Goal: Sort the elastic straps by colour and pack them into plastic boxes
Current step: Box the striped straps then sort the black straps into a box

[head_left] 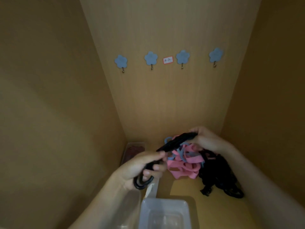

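A black elastic strap stretches between both hands above a tangled pile. My left hand grips its lower end, where a black loop hangs below the fingers. My right hand pinches its upper end. Beneath lie pink straps, grey-blue straps and a heap of black straps. An empty clear plastic box stands at the near edge. Another clear box sits left of it, partly under my left forearm. A third box with dark red contents stands in the back left corner.
I am working inside a wooden cabinet with side walls close on both sides. Several blue flower-shaped hooks and a small red-bordered label are on the back panel. A white strip lies between the boxes.
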Available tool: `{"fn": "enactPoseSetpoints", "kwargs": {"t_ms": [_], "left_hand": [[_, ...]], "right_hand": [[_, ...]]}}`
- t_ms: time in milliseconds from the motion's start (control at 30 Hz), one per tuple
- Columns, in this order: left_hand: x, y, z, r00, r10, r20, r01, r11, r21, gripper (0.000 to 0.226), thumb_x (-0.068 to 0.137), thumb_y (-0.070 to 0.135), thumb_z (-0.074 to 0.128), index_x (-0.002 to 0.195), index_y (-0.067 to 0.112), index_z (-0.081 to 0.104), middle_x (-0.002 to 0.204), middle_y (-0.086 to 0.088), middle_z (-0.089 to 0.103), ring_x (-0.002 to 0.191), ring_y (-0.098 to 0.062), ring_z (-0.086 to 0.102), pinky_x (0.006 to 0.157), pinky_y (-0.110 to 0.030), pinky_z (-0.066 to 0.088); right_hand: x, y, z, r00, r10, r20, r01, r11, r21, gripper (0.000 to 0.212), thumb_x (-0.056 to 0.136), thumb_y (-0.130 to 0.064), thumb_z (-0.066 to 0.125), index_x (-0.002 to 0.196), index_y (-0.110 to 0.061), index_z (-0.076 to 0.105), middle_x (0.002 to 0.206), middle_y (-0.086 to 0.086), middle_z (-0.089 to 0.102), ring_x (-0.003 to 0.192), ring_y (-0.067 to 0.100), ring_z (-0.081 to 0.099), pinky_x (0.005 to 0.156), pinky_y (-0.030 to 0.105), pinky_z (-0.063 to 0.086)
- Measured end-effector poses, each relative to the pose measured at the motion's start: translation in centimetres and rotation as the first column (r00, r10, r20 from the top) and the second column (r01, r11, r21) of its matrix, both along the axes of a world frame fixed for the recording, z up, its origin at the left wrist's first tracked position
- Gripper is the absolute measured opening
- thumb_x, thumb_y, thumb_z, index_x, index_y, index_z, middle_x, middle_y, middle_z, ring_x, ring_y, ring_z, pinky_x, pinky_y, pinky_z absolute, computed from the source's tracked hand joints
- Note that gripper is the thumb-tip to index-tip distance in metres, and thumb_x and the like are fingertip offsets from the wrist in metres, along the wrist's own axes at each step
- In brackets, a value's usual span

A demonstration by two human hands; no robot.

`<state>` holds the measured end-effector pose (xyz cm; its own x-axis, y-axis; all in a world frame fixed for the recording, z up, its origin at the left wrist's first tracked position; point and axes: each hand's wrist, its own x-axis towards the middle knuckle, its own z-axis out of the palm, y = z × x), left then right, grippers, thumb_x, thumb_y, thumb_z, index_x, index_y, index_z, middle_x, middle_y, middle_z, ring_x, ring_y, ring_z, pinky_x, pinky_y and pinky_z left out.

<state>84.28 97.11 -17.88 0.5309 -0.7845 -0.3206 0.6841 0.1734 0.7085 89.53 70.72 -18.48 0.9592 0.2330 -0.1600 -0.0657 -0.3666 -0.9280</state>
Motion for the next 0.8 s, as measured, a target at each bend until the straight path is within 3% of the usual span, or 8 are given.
{"fn": "enactPoseSetpoints", "kwargs": {"t_ms": [67,200,333,467,533,633,733,800], "left_hand": [[-1.2,-1.0,-0.4,1.0,-0.012,0.009,0.012,0.997,0.082,0.018,0.091,0.026,0.069,0.085,0.013,0.058,0.068,-0.004,0.042,0.041,-0.008,0.043,0.034,-0.018,0.038],[-2.0,-2.0,-0.8,0.992,-0.015,0.124,-0.016,0.97,0.241,0.028,0.09,0.029,0.071,0.094,0.005,0.055,0.066,-0.008,0.053,0.048,-0.021,0.058,0.047,-0.03,0.053],[-1.7,-0.9,0.2,0.977,0.058,0.203,-0.082,0.99,0.114,0.029,0.085,0.027,0.077,0.099,0.005,0.065,0.06,-0.006,0.041,0.038,-0.012,0.046,0.039,-0.024,0.046],[-0.7,0.2,1.4,0.949,0.269,0.161,-0.245,0.957,-0.158,0.061,0.074,0.024,0.088,0.115,0.001,0.049,0.056,-0.004,0.034,0.031,-0.006,0.039,0.033,-0.02,0.04],[0.2,0.6,2.0,0.93,0.361,0.075,-0.331,0.906,-0.262,0.078,0.068,0.018,0.091,0.13,0.011,0.045,0.057,-0.001,0.039,0.031,-0.005,0.039,0.031,-0.019,0.039],[1.7,0.9,2.4,0.892,0.45,-0.032,-0.438,0.849,-0.296,0.093,0.062,0.011,0.091,0.143,0.011,0.046,0.055,0.003,0.04,0.033,-0.006,0.04,0.031,-0.02,0.038],[2.6,0.4,2.5,0.852,0.51,-0.119,-0.524,0.826,-0.206,0.055,0.078,0.014,0.069,0.13,0.005,0.053,0.05,0.006,0.039,0.032,-0.004,0.04,0.031,-0.018,0.039],[2.9,0.1,2.6,0.828,0.547,-0.128,-0.559,0.823,-0.1,0.035,0.079,0.019,0.057,0.112,0.006,0.058,0.047,0.007,0.038,0.031,-0.003,0.039,0.031,-0.015,0.037]], "right_hand": [[0.9,-0.7,2.0,0.993,-0.022,0.119,0.034,0.994,-0.101,0.025,0.078,-0.003,0.068,0.062,-0.015,0.053,0.051,-0.008,0.041,0.046,0.006,0.036,0.053,0.026,0.027],[2.1,-0.9,4.6,0.951,0.053,0.303,0.03,0.964,-0.263,0.017,0.061,-0.015,0.059,0.051,-0.016,0.045,0.049,-0.01,0.037,0.053,0.01,0.034,0.054,0.029,0.025],[2.5,-1.1,5.0,0.939,0.065,0.338,0.024,0.967,-0.252,0.019,0.061,-0.016,0.06,0.051,-0.015,0.045,0.048,-0.012,0.035,0.052,0.009,0.032,0.055,0.029,0.025],[1.5,-0.1,2.8,0.99,0.031,0.141,-0.004,0.982,-0.188,0.026,0.082,-0.012,0.077,0.061,-0.018,0.062,0.055,-0.005,0.052,0.052,0.009,0.045,0.051,0.025,0.034],[-0.2,1.5,1.1,0.994,0.11,0.024,-0.103,0.975,-0.196,0.008,0.091,-0.015,0.072,0.083,-0.016,0.072,0.061,-0.003,0.056,0.051,0.008,0.045,0.047,0.021,0.034],[-3.9,4.3,-2.1,0.959,0.245,-0.142,-0.254,0.966,-0.045,0.018,0.096,-0.028,0.066,0.098,-0.011,0.063,0.061,0.001,0.053,0.046,0.011,0.043,0.045,0.022,0.038],[-7.5,6.8,-3.2,0.919,0.29,-0.265,-0.233,0.946,0.226,0.029,0.097,-0.037,0.065,0.089,-0.014,0.05,0.054,-0.003,0.036,0.044,0.014,0.032,0.042,0.026,0.032],[-8.3,7.3,-3.0,0.922,0.268,-0.279,-0.188,0.941,0.281,0.03,0.1,-0.037,0.06,0.083,-0.015,0.047,0.055,-0.003,0.03,0.044,0.013,0.026,0.041,0.026,0.027]]}}
